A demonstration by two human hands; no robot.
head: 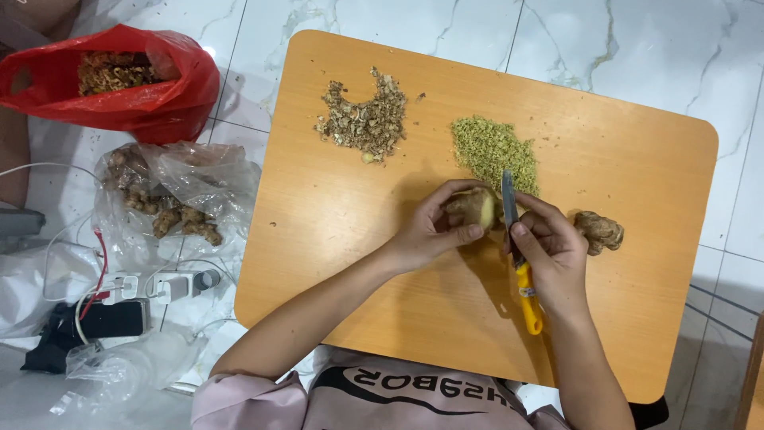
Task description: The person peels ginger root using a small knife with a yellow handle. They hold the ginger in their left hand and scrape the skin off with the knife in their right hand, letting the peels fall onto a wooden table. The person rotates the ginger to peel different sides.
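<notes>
Right hand [555,253] wraps fingers around yellow-handled knife [519,259], blade against ginger piece [476,207]; left hand [430,231] pinches ginger piece steady. Beyond ginger piece: green mince pile [492,149], peel scraps [368,119].

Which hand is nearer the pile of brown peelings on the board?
Left. The left hand sits just below and right of the brown peelings; the right hand, holding the knife, is farther right.
</notes>
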